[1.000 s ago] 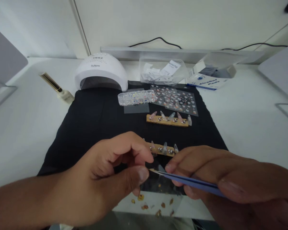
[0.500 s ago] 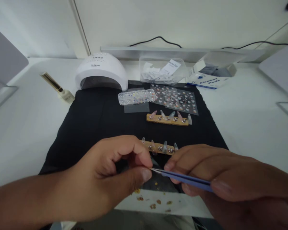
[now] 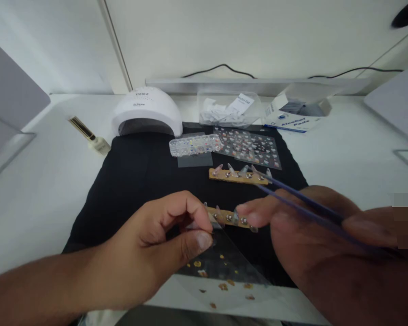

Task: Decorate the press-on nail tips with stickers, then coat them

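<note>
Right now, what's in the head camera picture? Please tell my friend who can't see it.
A left hand pinches a clear plastic sheet dotted with gold-coloured shapes, while the right hand holds slim blue tweezers, prongs apart. Beyond them, two tan strips bearing pointed see-through nail tips lie on a black cloth, with a domed white lamp behind.
</note>
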Demonstrator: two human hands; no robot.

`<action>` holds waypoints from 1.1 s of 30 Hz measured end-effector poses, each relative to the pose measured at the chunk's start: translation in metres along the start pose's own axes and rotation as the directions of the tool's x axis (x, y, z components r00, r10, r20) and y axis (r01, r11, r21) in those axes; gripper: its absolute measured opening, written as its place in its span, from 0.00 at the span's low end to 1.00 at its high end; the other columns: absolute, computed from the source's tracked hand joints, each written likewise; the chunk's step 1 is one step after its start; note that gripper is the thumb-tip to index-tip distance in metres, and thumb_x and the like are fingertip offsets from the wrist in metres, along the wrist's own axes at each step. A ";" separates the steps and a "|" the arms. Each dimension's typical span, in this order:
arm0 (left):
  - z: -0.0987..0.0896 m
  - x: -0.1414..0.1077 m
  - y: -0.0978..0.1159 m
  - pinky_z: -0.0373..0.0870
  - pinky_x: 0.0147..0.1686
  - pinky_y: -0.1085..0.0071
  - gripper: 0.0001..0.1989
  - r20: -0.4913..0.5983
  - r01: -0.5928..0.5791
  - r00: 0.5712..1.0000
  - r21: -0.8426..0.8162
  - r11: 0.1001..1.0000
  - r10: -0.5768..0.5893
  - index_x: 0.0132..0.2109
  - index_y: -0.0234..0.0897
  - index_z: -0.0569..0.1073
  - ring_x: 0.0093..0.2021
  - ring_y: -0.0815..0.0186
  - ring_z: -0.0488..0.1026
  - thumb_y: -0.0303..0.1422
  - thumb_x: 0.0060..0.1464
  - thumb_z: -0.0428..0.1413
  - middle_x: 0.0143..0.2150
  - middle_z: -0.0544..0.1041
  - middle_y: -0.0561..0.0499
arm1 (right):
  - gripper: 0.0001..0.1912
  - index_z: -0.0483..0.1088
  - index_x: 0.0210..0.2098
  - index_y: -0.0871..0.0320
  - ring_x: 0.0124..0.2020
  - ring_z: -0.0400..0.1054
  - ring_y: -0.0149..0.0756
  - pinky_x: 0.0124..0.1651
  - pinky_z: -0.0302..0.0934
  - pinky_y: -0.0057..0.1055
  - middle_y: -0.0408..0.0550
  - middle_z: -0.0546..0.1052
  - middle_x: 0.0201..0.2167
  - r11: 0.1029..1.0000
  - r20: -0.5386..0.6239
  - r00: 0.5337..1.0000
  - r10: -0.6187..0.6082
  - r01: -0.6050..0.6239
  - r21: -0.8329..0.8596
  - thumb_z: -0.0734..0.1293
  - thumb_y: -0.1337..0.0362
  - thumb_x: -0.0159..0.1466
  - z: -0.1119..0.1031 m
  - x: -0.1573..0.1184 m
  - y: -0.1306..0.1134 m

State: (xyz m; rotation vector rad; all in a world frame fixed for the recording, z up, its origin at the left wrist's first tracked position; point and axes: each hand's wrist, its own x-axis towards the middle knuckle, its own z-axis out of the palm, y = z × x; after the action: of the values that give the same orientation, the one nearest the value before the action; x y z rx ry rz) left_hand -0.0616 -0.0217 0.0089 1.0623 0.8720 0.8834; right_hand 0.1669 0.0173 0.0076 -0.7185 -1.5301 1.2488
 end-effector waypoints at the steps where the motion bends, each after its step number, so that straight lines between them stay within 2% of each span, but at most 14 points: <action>1: 0.000 0.000 0.000 0.58 0.29 0.74 0.08 -0.009 -0.020 1.000 -0.002 1.000 0.020 0.38 0.39 0.69 0.29 0.70 0.57 0.35 0.66 0.58 0.30 0.65 0.55 | 0.08 0.79 0.44 0.35 0.37 0.81 0.46 0.53 0.75 0.53 0.42 0.85 0.37 0.990 -0.095 0.989 -0.109 0.117 0.076 0.68 0.49 0.68 0.003 0.000 0.004; 3: 0.001 0.000 -0.001 0.58 0.28 0.73 0.10 -0.029 -0.053 0.998 0.002 0.999 0.053 0.38 0.39 0.69 0.29 0.69 0.58 0.38 0.66 0.58 0.30 0.65 0.55 | 0.12 0.79 0.47 0.40 0.37 0.81 0.43 0.58 0.73 0.51 0.42 0.85 0.35 0.983 -0.100 0.984 -0.147 0.156 0.095 0.65 0.49 0.70 0.009 0.000 0.010; 6: 0.003 0.000 -0.002 0.60 0.29 0.74 0.10 -0.062 -0.100 0.993 0.000 0.995 0.099 0.39 0.39 0.70 0.29 0.70 0.59 0.38 0.66 0.59 0.30 0.66 0.54 | 0.08 0.75 0.42 0.47 0.45 0.81 0.42 0.57 0.74 0.45 0.45 0.86 0.39 0.987 0.078 0.988 -0.135 0.141 -0.082 0.65 0.54 0.72 0.013 0.000 0.010; 7: 0.004 0.000 -0.002 0.61 0.30 0.74 0.09 -0.069 -0.119 0.991 -0.005 0.993 0.118 0.38 0.39 0.70 0.30 0.70 0.61 0.37 0.66 0.59 0.31 0.68 0.54 | 0.04 0.72 0.39 0.48 0.45 0.81 0.43 0.52 0.76 0.43 0.46 0.85 0.41 0.981 0.138 0.984 -0.110 0.131 -0.146 0.67 0.57 0.70 0.012 0.001 0.008; 8: 0.004 0.001 -0.002 0.63 0.32 0.75 0.08 -0.073 -0.136 0.988 -0.014 0.991 0.135 0.38 0.38 0.70 0.31 0.70 0.62 0.36 0.66 0.59 0.33 0.70 0.53 | 0.05 0.69 0.37 0.49 0.43 0.81 0.44 0.45 0.77 0.39 0.47 0.85 0.41 0.973 0.186 0.979 -0.084 0.120 -0.197 0.70 0.61 0.68 0.012 0.001 0.006; 10: 0.005 0.002 -0.003 0.65 0.35 0.75 0.07 -0.073 -0.167 0.984 -0.025 0.986 0.164 0.38 0.38 0.71 0.34 0.70 0.65 0.33 0.66 0.59 0.35 0.72 0.53 | 0.12 0.63 0.34 0.50 0.35 0.79 0.40 0.31 0.74 0.31 0.46 0.83 0.37 0.954 0.269 0.963 -0.030 0.108 -0.281 0.71 0.69 0.61 0.012 0.002 0.002; 11: 0.005 0.002 -0.003 0.65 0.35 0.75 0.07 -0.076 -0.174 0.982 -0.023 0.984 0.172 0.38 0.38 0.71 0.34 0.70 0.65 0.33 0.66 0.59 0.35 0.72 0.53 | 0.14 0.61 0.33 0.51 0.31 0.77 0.36 0.27 0.71 0.28 0.44 0.81 0.34 0.945 0.296 0.955 -0.004 0.101 -0.312 0.70 0.73 0.59 0.012 0.003 0.001; 15: 0.004 0.004 -0.005 0.66 0.36 0.75 0.07 -0.091 -0.184 0.979 -0.026 0.983 0.181 0.38 0.38 0.71 0.34 0.70 0.65 0.32 0.67 0.59 0.34 0.72 0.54 | 0.15 0.55 0.31 0.51 0.23 0.67 0.29 0.25 0.65 0.26 0.38 0.73 0.25 0.919 0.283 0.959 0.016 0.097 -0.382 0.64 0.77 0.59 0.017 0.002 0.003; 18: 0.004 0.005 -0.006 0.67 0.40 0.74 0.07 -0.086 -0.180 0.981 -0.051 0.982 0.175 0.38 0.38 0.72 0.37 0.69 0.66 0.32 0.67 0.58 0.35 0.72 0.53 | 0.15 0.55 0.30 0.51 0.24 0.67 0.30 0.27 0.66 0.28 0.38 0.70 0.23 0.921 0.271 0.963 -0.008 0.112 -0.374 0.63 0.77 0.60 0.020 0.000 0.005; 23: 0.005 0.006 -0.006 0.68 0.42 0.72 0.07 -0.110 -0.161 0.983 -0.113 0.980 0.149 0.38 0.38 0.73 0.39 0.67 0.69 0.34 0.66 0.60 0.37 0.74 0.51 | 0.15 0.55 0.30 0.51 0.24 0.66 0.30 0.26 0.65 0.27 0.38 0.70 0.24 0.934 0.267 0.964 -0.020 0.113 -0.340 0.63 0.78 0.60 0.019 0.002 0.006; 33: 0.004 0.005 -0.006 0.69 0.47 0.71 0.07 -0.069 -0.122 0.992 -0.279 0.953 0.107 0.38 0.37 0.77 0.41 0.68 0.72 0.33 0.66 0.60 0.38 0.77 0.50 | 0.16 0.55 0.31 0.51 0.25 0.66 0.30 0.26 0.63 0.26 0.37 0.69 0.26 0.929 0.289 0.957 -0.018 0.124 -0.350 0.62 0.79 0.60 0.015 -0.001 0.007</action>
State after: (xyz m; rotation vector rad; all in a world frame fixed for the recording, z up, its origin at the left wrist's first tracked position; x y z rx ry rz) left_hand -0.0554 -0.0196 0.0031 0.8492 0.7068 1.1027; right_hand 0.1522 0.0134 0.0006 -0.7335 -2.0419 1.0528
